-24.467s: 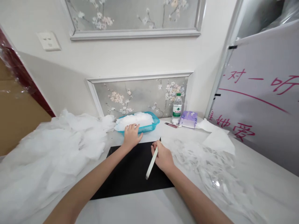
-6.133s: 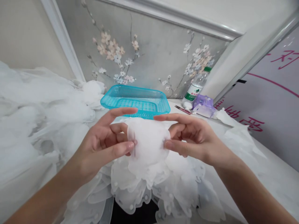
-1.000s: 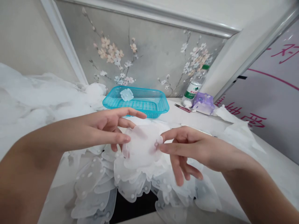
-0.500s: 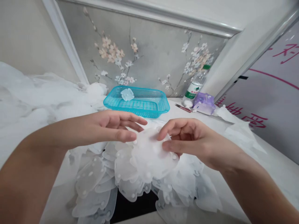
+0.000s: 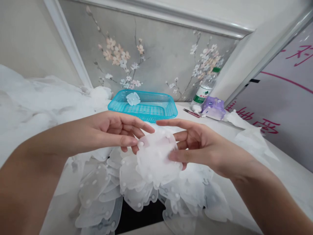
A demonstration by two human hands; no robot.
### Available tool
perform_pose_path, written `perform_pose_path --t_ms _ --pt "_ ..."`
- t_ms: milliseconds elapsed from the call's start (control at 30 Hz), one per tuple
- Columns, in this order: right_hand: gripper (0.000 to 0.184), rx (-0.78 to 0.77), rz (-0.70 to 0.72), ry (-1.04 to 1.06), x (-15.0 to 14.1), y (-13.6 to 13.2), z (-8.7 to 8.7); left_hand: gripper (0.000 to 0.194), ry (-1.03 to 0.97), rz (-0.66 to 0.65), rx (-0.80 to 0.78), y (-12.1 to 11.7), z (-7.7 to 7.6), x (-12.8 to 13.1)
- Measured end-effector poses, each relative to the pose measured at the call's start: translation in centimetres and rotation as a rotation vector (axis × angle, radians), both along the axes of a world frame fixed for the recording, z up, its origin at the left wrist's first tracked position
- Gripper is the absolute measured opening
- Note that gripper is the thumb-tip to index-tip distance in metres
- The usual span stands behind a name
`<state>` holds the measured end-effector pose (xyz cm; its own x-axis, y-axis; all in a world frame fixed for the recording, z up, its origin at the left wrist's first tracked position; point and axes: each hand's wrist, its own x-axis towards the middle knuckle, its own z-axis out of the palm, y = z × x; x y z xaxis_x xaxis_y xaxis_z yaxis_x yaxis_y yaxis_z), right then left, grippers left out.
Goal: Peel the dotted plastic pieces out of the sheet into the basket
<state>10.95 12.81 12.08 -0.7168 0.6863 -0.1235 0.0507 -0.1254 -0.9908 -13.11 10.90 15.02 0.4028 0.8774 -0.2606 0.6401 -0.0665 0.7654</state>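
A thin, translucent white plastic piece [image 5: 157, 160] with wavy edges and small round studs is held up in front of me. My right hand [image 5: 193, 140] pinches its right side, thumb on the front and fingers behind, the index finger stretched along above the top. At the upper left edge, my left hand [image 5: 117, 132] has its thumb by a stud and fingertips partly behind the piece. Beneath lies a heap of similar plastic pieces [image 5: 95, 186], overlapping one another on the white table and a black patch [image 5: 139, 213].
A blue basket [image 5: 166, 112] with one folded translucent piece [image 5: 133, 99] inside stands behind my hands. To its right are red-handled thread snips [image 5: 192, 113], a water bottle [image 5: 203, 91] and a purple wipes pack [image 5: 214, 107]. White sheets [image 5: 36, 101] pile up at left.
My left hand has come onto the left edge of the piece. My right index finger has lifted off its face and straightened leftward. The piece has shifted slightly left.
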Motion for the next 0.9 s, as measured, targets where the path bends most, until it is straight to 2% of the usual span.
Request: perform_pose_path --t_ms 233,433,500,600,633,700,800,900 --pt "0.048 -0.027 0.025 0.009 -0.1 0.0 0.1 0.041 0.026 0.038 0.008 0.0 0.2 0.2" --pt "0.039 -0.038 -0.011 -0.006 -0.4 -0.1 0.0 0.042 -0.033 0.036 -0.041 0.1 0.1 0.3" --pt "0.039 0.03 -0.134 0.031 -0.6 0.5 -0.7 0.042 -0.018 0.061 -0.03 0.2 0.0 0.2" --pt "0.046 0.191 -0.46 0.129 -0.9 3.0 -2.6 0.041 -0.035 0.106 0.007 0.5 -0.3 0.0" --pt "0.052 0.239 -0.53 0.141 -0.9 4.1 -3.4 0.041 -0.052 0.123 0.017 0.6 -0.4 0.0" --pt "0.063 0.301 -0.532 0.122 -0.9 6.3 -5.0 0.04 -0.074 0.165 0.023 0.9 -0.7 0.0" --pt "0.078 0.436 -0.426 -0.049 -0.5 8.6 -7.0 0.038 -0.061 0.189 0.009 1.1 -1.0 0.1" --pt "0.07 0.663 -0.339 -0.294 -0.2 9.3 -8.1 0.037 -0.033 0.158 0.001 1.4 -1.6 -0.1"
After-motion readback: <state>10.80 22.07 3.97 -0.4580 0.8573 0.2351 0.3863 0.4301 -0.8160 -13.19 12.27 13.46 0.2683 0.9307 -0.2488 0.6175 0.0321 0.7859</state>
